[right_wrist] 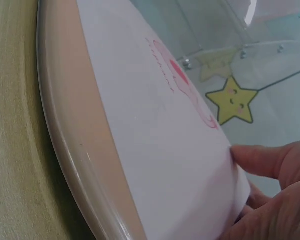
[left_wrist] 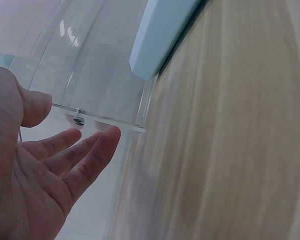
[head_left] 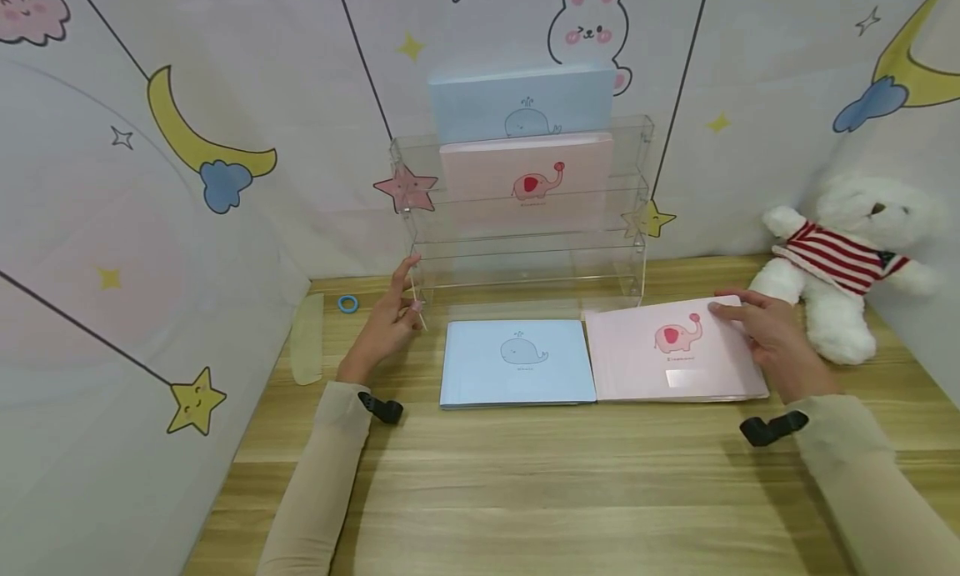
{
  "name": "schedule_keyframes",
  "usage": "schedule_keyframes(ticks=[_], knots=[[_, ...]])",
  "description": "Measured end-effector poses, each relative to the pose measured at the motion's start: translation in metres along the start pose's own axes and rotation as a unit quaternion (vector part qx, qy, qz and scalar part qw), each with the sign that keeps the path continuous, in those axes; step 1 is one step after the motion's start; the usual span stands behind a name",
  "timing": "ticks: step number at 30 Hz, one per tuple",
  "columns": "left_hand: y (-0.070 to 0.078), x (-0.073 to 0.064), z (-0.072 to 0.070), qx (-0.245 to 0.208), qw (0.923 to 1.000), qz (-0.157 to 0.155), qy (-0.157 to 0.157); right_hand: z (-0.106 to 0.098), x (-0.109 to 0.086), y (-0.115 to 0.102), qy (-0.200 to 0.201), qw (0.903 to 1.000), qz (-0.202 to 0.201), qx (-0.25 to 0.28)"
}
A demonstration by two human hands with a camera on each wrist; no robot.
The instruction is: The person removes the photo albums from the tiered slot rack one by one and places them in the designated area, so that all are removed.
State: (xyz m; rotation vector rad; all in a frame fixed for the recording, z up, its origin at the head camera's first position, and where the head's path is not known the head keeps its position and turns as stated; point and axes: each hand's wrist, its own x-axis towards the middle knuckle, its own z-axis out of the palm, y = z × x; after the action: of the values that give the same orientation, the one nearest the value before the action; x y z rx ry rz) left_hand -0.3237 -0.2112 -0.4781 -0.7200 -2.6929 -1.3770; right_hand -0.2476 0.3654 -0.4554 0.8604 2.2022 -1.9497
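On the table lie a light blue book (head_left: 517,368) with a whale on its cover and, at its right, a pink book (head_left: 637,368) with a red elephant. My right hand (head_left: 772,334) pinches the pink book's far right corner, thumb on top. In the right wrist view its thumb lies on the cover (right_wrist: 180,165); the fingers underneath are mostly hidden. Behind stands a clear tiered rack (head_left: 525,267). My left hand (head_left: 386,326) holds the left side panel of the rack near its front, thumb and fingertips at the panel (left_wrist: 125,122).
Another blue whale book (head_left: 472,109) and pink elephant book (head_left: 480,176) stand in the rack's upper tiers. A white teddy bear (head_left: 836,309) sits at the right. A blue ring (head_left: 348,303) and a pale yellowish strip (head_left: 306,343) lie at the left. Printed cloth hangs behind.
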Motion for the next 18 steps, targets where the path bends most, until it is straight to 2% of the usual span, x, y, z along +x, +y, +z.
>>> schedule_keyframes(ticks=[4,10,14,18], knots=[[-0.0004,0.0005,0.0005,0.001,1.0,0.003,0.0,0.0037,-0.0013,-0.0013,0.004,0.9997,0.016,-0.016],[-0.0009,0.0008,0.001,-0.004,1.0,0.005,0.0,0.0067,-0.0035,-0.0041,-0.015,0.9995,0.025,-0.015],[-0.0005,0.0008,0.001,-0.008,1.0,0.003,0.0,0.0066,-0.0043,-0.0047,-0.032,0.9993,0.019,-0.008],[0.0003,0.0006,0.0011,-0.009,0.9999,0.002,0.004,0.0091,-0.0067,-0.006,-0.042,0.9991,-0.005,0.005]])
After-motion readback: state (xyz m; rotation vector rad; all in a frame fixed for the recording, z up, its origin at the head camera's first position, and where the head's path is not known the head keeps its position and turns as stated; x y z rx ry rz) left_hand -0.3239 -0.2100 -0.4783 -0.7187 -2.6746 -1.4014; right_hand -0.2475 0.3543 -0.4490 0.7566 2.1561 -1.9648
